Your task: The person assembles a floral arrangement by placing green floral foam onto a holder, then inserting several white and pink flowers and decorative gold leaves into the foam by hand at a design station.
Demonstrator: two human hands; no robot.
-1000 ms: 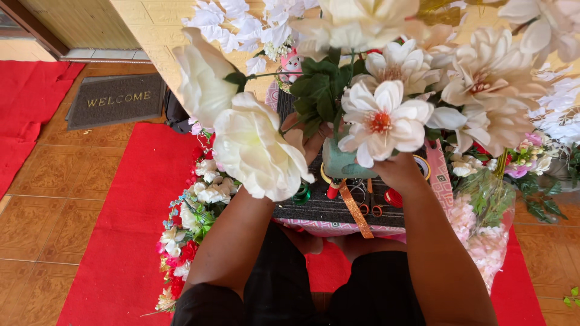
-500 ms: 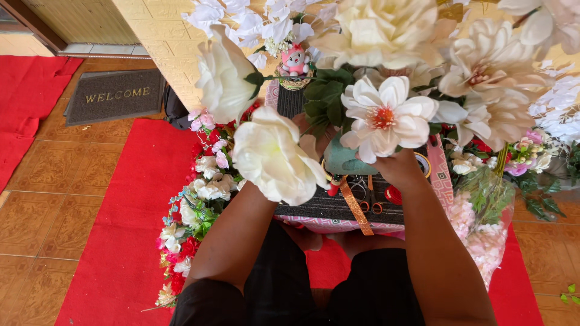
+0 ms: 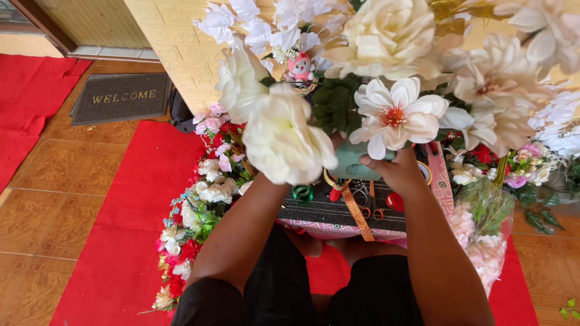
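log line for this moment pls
right hand grips green foam block | left hand hidden behind cream flower | black tray below

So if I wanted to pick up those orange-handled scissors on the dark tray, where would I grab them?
Probably by the orange handle loops of the scissors, coming from above on the near side. They lie flat on the tray with the loops facing the person, while the right hand and flowers crowd the far end.

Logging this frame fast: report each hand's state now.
Left hand: hidden behind the big cream flower; cannot tell.
Right hand: closed on the green foam block.
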